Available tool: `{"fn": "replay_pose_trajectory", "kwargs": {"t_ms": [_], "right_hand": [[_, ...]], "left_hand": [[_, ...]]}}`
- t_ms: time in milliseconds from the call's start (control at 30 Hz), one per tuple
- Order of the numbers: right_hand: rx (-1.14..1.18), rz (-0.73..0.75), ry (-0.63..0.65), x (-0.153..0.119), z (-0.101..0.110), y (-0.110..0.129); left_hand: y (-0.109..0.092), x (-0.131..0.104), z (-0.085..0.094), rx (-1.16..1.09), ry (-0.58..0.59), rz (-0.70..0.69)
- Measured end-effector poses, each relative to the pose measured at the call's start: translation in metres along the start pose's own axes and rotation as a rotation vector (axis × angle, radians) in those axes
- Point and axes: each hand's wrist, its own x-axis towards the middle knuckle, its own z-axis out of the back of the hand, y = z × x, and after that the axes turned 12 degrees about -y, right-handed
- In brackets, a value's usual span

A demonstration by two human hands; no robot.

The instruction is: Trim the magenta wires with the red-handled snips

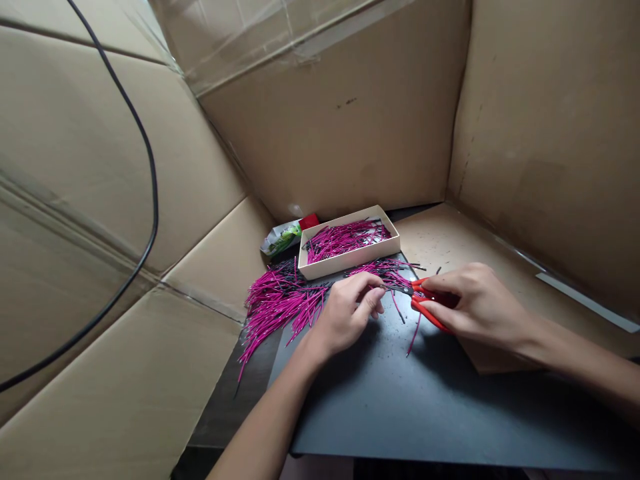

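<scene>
My right hand (477, 303) is closed on the red handles of a pair of scissors (431, 313), whose dark blades point left to my left hand (350, 308). The fingers of my left hand are pinched together at the blade tips; what they hold is too small to make out. Behind my hands, a cream box (350, 259) holds many magenta and black wire pieces (340, 239). A large pile of such wires (273, 300) lies left of my left hand. More wires (383, 268) lie between the box and the scissors, with a few loose ones below.
A dark grey board (400, 407) covers the table under my hands. A green and white packet (283, 237) and a red item (309, 221) sit behind the box. Cardboard walls (330, 133) surround the place, and a black cable (153, 173) hangs at the left.
</scene>
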Motion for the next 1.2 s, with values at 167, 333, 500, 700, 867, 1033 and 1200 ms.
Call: {"fn": "replay_pose_trajectory", "kwargs": {"t_ms": [167,333,500,700,867,1033,1200], "right_hand": [[-0.012,-0.046,-0.013,0.0000,0.0006,0.0026],[0.012,-0.009,0.014,0.0003,0.0018,0.0018],[0.021,-0.026,-0.002,-0.0003,0.0014,0.0012],[0.014,-0.001,0.004,-0.0002,0.0010,0.0004],[0.033,-0.003,-0.026,0.0003,0.0011,0.0008],[0.052,-0.003,0.008,0.0011,0.0007,0.0009],[0.037,-0.016,-0.006,0.0008,0.0012,0.0008]], "left_hand": [[-0.0005,0.0007,0.0005,-0.041,0.002,0.011],[-0.0002,0.0009,0.0012,-0.042,0.008,-0.003],[-0.0004,0.0005,0.0008,-0.059,0.006,0.016],[-0.0014,0.0006,0.0011,-0.052,0.017,0.032],[-0.0009,0.0011,0.0017,-0.053,0.016,0.024],[-0.0004,0.0007,0.0013,-0.025,0.023,0.020],[-0.0004,0.0008,0.0011,-0.053,0.015,0.027]]}}
